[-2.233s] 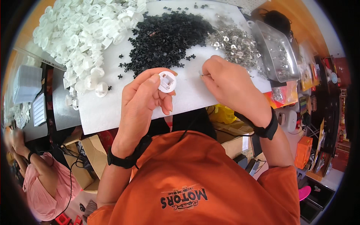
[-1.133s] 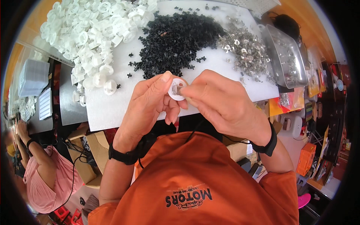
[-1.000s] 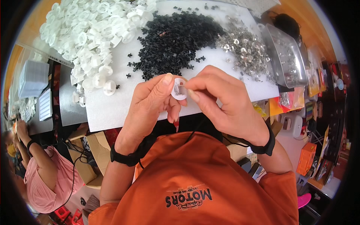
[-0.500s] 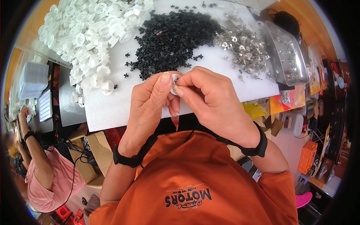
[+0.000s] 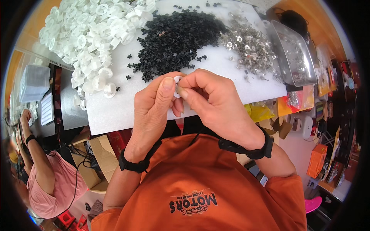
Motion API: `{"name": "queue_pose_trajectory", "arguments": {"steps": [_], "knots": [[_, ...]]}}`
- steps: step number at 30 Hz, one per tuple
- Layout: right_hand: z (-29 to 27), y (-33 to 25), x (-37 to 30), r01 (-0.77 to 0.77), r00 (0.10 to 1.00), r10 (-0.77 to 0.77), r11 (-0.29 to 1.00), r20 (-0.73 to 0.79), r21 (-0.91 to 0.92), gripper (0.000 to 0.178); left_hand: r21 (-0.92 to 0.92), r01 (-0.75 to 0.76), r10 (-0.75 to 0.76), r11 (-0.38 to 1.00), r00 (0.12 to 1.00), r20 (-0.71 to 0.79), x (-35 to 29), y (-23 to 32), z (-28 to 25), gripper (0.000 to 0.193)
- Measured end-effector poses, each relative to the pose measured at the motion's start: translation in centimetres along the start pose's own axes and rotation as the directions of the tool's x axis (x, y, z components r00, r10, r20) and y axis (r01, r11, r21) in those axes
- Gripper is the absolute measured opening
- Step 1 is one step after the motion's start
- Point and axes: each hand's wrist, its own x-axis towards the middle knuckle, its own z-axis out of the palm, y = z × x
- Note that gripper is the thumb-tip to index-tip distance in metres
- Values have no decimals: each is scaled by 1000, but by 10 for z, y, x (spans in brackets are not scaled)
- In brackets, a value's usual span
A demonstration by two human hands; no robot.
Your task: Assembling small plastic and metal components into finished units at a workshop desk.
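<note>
My left hand [image 5: 154, 100] is closed on a small round white plastic part [image 5: 177, 79], pinching it between thumb and fingers above the front of the work surface. Against the same part, the thumb and forefinger of my right hand [image 5: 212, 94] press together on something tiny, mostly hidden by the fingertips. Just beyond my hands lies a big heap of black cross-shaped pieces [image 5: 173, 38]. White plastic parts [image 5: 92, 38] are piled to its left, and a smaller heap of shiny metal pieces [image 5: 250, 46] lies to its right.
A clear plastic tray [image 5: 295, 57] stands at the right edge of the white foam sheet [image 5: 127, 104]. Beneath the front edge at left is an open cardboard box [image 5: 102, 154]. Another person in a pink shirt [image 5: 54, 184] works at far left, near stacked white trays [image 5: 34, 82].
Both hands have shifted only slightly, the right one a little to the left. The white part stays held between them, turned a bit.
</note>
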Motion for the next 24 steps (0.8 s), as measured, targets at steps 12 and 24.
{"name": "queue_pose_trajectory", "arguments": {"steps": [12, 24], "knots": [[3, 2, 2, -63, 998, 63, 993, -1, 96, 8, 170, -73, 72, 983, 997, 11, -1, 0, 0, 36], [-55, -14, 40, 277, 961, -208, 704, 183, -654, 12, -46, 14, -12, 999, 999, 44, 1, 4, -3, 34]]}}
